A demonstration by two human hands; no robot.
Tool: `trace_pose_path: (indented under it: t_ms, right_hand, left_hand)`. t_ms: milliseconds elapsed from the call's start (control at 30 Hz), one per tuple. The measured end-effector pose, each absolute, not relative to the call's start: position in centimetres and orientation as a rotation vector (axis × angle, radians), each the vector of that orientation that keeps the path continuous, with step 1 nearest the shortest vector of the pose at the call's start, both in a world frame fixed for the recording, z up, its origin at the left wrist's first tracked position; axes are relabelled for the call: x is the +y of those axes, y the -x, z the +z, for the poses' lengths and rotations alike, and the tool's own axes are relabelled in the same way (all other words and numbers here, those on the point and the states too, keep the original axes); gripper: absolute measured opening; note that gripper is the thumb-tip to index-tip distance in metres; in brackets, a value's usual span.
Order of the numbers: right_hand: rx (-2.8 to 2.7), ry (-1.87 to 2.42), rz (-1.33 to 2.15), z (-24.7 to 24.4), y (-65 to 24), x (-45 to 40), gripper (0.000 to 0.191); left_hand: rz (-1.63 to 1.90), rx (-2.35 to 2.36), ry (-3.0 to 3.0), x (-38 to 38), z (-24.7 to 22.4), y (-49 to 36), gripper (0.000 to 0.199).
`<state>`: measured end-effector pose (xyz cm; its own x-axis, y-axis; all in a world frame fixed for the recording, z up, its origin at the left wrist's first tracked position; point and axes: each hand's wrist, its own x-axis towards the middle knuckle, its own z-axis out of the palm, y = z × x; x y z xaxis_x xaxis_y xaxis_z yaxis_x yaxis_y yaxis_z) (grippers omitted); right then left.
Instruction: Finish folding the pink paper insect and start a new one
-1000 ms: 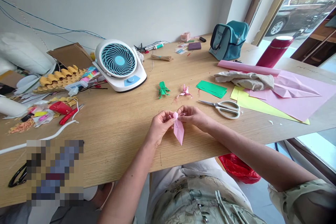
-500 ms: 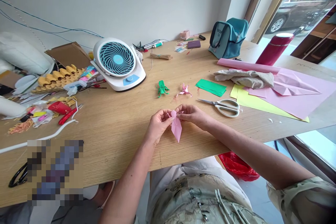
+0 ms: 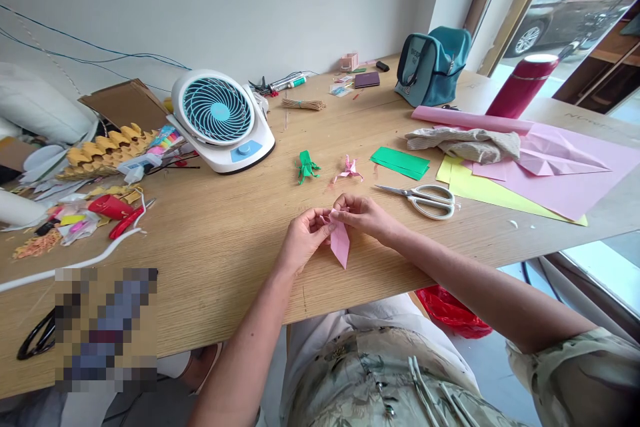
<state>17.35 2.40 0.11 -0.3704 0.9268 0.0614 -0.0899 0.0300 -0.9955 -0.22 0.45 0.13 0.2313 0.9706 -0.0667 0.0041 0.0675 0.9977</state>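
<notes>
Between both hands is a folded piece of pink origami paper (image 3: 341, 245), its pointed end hanging down toward me. My left hand (image 3: 306, 235) pinches its upper left side with thumb and fingers. On the upper right, my right hand (image 3: 362, 215) grips the top of the paper, thumb over its tip. The fingers partly hide the upper folds. Just beyond the hands stand a green origami figure (image 3: 306, 165) and a smaller pink origami figure (image 3: 349, 168), both with thin legs. White-handled scissors (image 3: 425, 201) lie to the right of my right hand, blades pointing left.
Green paper strips (image 3: 400, 163) lie behind the scissors. Yellow paper (image 3: 500, 195), pink sheets (image 3: 590, 160) and a grey cloth (image 3: 467, 145) are at right, near a red bottle (image 3: 523, 88) and a teal bag (image 3: 434, 67). A white fan (image 3: 220, 120) stands back left beside craft clutter.
The top of the pink paper is now covered by my right thumb and fingers, which have shifted slightly left. The hanging point has swung a little to the right.
</notes>
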Motion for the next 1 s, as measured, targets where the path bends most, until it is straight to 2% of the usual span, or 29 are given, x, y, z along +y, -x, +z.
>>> trace_pose_path:
  t_ms: [267,600,1000]
  right_hand:
    - [-1.520,1.059,1.298,-0.29,-17.49,2.63,0.031]
    - [-1.656,1.118,1.095,-0.54,-17.21,2.35,0.019]
    - [-1.644,1.100,1.175,-0.58,-17.16,2.26,0.022]
  left_hand:
    - [0.954,1.048,-1.271,0.43,-0.05,0.18,0.042]
    - [0.943,1.110,-1.251,0.32,0.10,-0.40,0.044]
    - [0.972,1.112,-1.235,0.31,-0.02,-0.65,0.043]
